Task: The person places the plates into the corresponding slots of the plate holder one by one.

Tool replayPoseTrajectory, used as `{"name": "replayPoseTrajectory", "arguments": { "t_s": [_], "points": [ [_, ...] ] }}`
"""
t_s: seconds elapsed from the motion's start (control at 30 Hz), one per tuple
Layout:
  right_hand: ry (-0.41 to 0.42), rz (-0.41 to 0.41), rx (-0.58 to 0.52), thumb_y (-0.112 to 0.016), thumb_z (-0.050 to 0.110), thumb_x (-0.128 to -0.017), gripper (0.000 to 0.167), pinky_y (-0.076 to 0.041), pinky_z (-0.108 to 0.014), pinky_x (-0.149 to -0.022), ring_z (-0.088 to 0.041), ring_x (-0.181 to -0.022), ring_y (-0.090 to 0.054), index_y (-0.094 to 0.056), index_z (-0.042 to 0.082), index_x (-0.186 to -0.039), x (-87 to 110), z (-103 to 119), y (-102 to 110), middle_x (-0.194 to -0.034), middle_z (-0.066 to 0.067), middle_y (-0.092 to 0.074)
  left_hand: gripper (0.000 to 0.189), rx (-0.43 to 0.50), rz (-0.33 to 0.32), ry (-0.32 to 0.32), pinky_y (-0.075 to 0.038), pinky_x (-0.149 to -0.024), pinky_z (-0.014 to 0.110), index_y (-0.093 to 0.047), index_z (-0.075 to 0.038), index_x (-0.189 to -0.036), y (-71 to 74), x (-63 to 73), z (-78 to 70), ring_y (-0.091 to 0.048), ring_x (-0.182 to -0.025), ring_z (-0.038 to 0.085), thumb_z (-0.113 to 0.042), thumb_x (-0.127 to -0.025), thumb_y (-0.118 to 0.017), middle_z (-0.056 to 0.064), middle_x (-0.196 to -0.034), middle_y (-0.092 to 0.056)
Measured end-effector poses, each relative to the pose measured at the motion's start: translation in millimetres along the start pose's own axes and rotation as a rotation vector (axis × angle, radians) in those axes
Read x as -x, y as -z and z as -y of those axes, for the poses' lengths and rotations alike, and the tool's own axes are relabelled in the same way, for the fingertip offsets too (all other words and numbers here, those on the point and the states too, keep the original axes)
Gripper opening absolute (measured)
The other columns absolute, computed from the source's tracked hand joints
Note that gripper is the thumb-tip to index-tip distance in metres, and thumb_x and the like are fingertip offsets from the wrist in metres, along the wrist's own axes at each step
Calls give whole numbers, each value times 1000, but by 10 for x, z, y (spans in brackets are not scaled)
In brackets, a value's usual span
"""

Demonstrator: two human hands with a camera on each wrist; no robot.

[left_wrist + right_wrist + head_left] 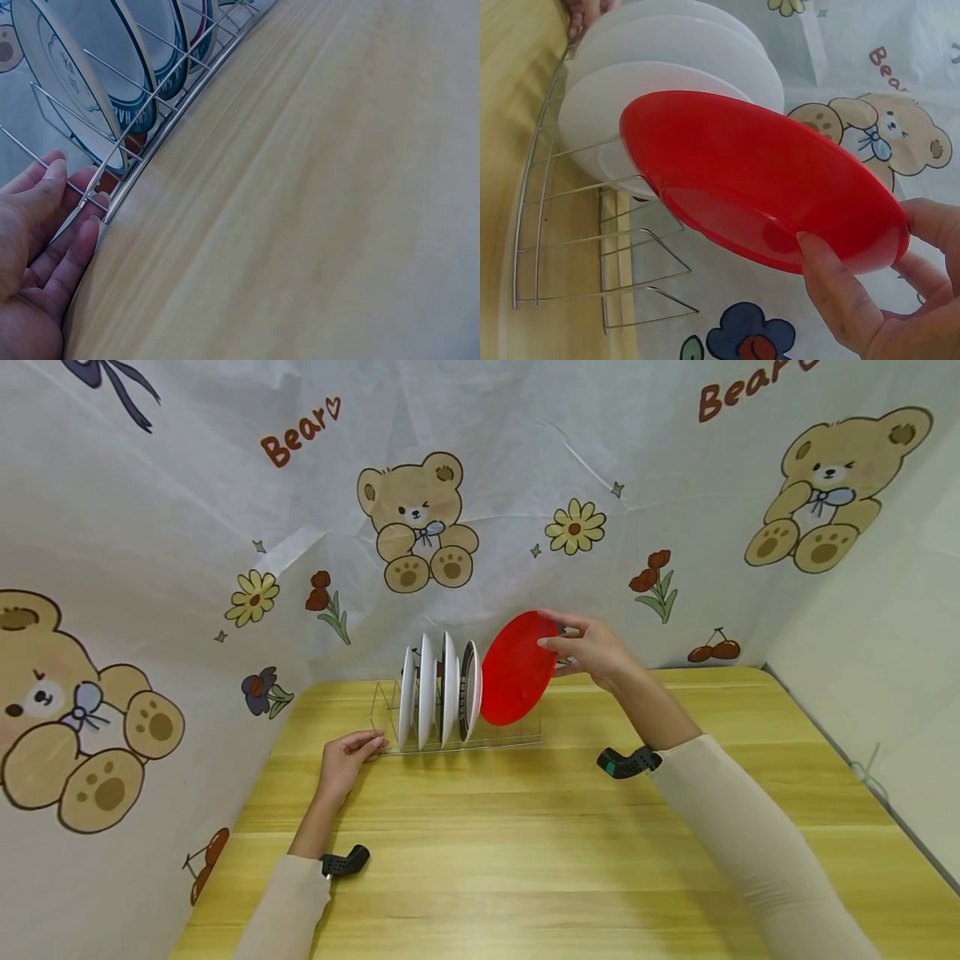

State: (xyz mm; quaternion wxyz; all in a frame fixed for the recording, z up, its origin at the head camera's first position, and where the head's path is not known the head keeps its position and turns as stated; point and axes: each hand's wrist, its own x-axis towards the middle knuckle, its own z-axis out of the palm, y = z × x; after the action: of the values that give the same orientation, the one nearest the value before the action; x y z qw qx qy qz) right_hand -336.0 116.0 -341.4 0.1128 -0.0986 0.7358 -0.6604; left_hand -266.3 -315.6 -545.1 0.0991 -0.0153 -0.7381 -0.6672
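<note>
A red plate point(517, 670) is tilted over the right part of a wire dish rack point(510, 742); my right hand point(592, 652) pinches its right edge between thumb and fingers. In the right wrist view the red plate point(765, 187) shows its underside, its lower edge near the rack's wires. Several white plates point(425, 693) stand upright in the rack's left part, the rightmost with a dark patterned face. At the rack's left end my left hand point(351, 760) grips the frame. Seen from the left wrist, the thumb and fingers point(56, 176) curl round the wire corner.
The rack stands on a wood-grain table point(480, 843) near its back edge. A white cloth point(525, 460) printed with bears and flowers hangs behind and at the left. A white wall point(885, 693) rises at the right. Each wrist wears a black camera mount point(630, 763).
</note>
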Motion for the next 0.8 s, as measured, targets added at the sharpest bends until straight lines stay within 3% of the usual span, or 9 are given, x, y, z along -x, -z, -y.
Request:
{"name": "replayPoseTrajectory", "arguments": {
  "t_s": [0.33,0.57,0.8],
  "points": [
    [16,32,46,-71,21,-98,56,-59,-53,-83,-37,-102,-64,-53,22,-150,-84,41,-107,-132,-17,-58,31,-11,4,-11,-62,-78,31,-71,9,-118,-3,2,-13,-75,-95,25,-12,-95,-72,21,-104,-75],
    [42,60,96,-71,18,-98,56,-61,-51,-78,-35,-92,-64,-53,20,-150,-132,117,-177,-126,-19,-60,29,1,7,-11,-62,-78,33,-71,9,-117,-2,3,-40,-75,-94,23,-10,-95,-72,20,-103,-75],
    [39,32,172,-70,17,-98,56,-61,-51,-77,-30,-82,-63,-53,18,-150,-178,206,-303,-119,-21,-61,29,-3,5,-6,-62,-77,32,-71,10,-117,-9,3,-36,-75,-91,19,-9,-96,-71,17,-102,-76]
  ]
}}
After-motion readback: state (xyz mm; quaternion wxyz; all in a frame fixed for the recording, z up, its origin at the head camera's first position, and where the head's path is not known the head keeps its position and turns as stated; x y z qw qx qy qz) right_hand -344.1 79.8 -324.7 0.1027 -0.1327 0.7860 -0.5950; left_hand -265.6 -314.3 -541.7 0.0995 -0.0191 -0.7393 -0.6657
